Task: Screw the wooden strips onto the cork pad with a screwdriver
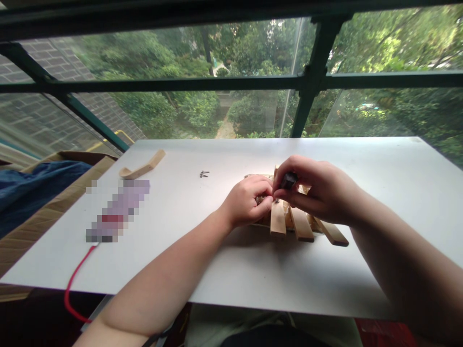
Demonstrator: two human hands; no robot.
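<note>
My right hand (318, 185) is wrapped round a short black-handled tool (288, 180); its working end is hidden by the fingers. Just left of it, my left hand (251, 200) is closed, with thumb and fingertips pinched at a pale wooden slat (278, 221). What the pinch holds, if anything, is too small to make out. The slat lies across a light-brown base, mostly covered by my hands. Beside it are a second slat (303, 226) and a third slat (334, 233), which is angled outward. Small dark bits show on the first slat by my fingertips.
On the white table (162, 260), several small dark screws or nails (204, 174) lie left of my hands. Farther left are a curved wooden piece (142, 166) and a blurred-out object (121, 209) with a red cable (70, 284). A cardboard box (83, 185) stands beyond the left edge.
</note>
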